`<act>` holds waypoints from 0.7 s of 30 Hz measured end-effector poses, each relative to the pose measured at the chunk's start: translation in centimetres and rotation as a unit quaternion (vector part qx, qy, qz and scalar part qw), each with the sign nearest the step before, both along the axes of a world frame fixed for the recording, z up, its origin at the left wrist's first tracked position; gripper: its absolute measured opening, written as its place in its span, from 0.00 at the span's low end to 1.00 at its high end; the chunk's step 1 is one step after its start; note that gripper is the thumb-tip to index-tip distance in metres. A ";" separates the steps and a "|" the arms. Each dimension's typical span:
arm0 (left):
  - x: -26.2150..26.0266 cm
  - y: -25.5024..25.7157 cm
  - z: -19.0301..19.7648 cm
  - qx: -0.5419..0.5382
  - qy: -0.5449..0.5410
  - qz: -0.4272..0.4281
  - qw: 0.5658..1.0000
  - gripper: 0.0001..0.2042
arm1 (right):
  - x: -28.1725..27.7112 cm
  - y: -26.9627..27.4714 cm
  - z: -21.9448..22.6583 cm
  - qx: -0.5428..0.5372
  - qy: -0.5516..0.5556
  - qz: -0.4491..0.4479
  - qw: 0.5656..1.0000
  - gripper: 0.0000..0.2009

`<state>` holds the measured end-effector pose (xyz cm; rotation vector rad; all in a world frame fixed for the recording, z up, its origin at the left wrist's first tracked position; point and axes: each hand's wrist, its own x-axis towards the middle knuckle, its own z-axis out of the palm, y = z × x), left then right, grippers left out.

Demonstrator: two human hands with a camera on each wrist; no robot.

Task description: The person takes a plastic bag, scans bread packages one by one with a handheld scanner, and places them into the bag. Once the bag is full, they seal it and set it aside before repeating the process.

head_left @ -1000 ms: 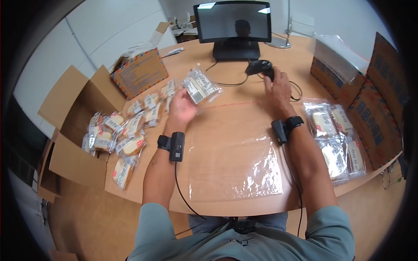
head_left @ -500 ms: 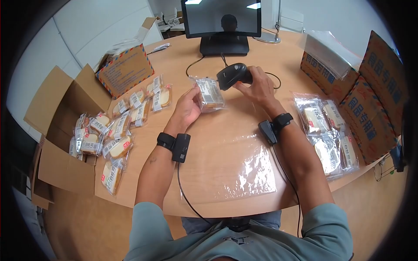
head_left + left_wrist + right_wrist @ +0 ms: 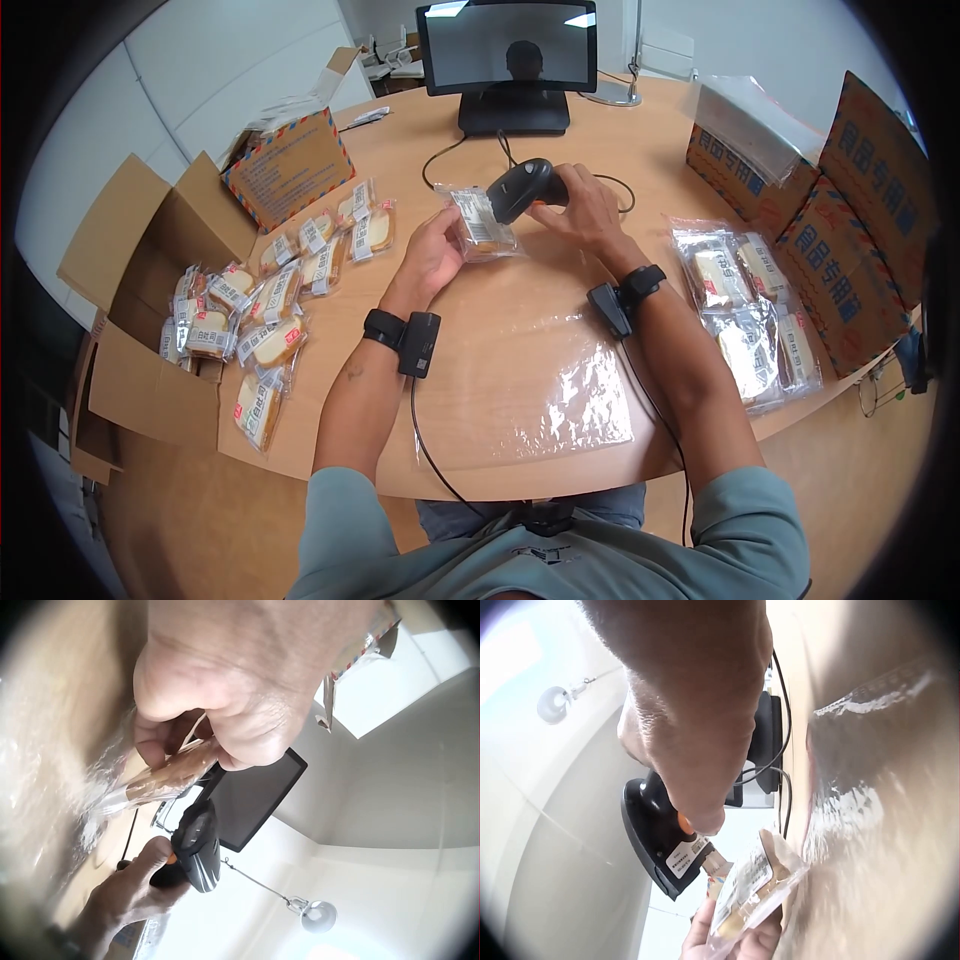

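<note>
My left hand (image 3: 436, 252) grips a clear-wrapped packet of sliced bread (image 3: 476, 226), its barcode label facing up. In the left wrist view, the thumb and fingers pinch the wrapper's edge. A black barcode scanner (image 3: 522, 190) with an orange trigger (image 3: 684, 823) is held by my right hand (image 3: 592, 212), fingers round its handle. The scanner's head points down and left, close over the packet's label. Below both hands, a large clear plastic bag (image 3: 570, 400) lies flat on the table.
Several bread packets (image 3: 270, 300) lie at the left beside an open cardboard box (image 3: 150, 400). At the right, bagged bread packets (image 3: 745, 345) lie before printed cartons (image 3: 850, 270). A monitor (image 3: 510, 50) stands at the back; the scanner's cable (image 3: 625, 190) trails behind the right hand.
The right hand has lifted the scanner from the back of the table and brought it left to the bread packet. The left hand has moved the packet slightly down and right.
</note>
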<state>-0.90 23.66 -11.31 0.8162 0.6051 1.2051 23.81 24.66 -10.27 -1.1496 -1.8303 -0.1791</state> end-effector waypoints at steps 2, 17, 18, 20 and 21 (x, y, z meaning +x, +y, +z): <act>0.0 -0.1 0.1 -0.005 -0.006 -0.001 1.000 0.19 | 0.0 0.0 -0.1 -0.010 -0.008 0.008 1.000 0.25; -4.7 -1.6 3.4 -0.019 -0.256 0.032 0.966 0.23 | 3.7 1.8 -2.0 -0.157 -0.043 -0.119 0.979 0.19; -4.5 -1.9 3.3 -0.008 -0.246 0.042 0.968 0.23 | 3.7 1.6 -1.9 -0.171 -0.044 -0.129 0.976 0.18; -4.2 -2.4 3.2 0.004 -0.236 0.055 0.970 0.24 | 3.8 1.2 -1.4 -0.178 -0.052 -0.130 0.974 0.19; -4.2 -2.6 3.3 0.031 -0.203 0.063 0.977 0.24 | 3.6 1.0 -1.2 -0.186 -0.058 -0.133 0.972 0.20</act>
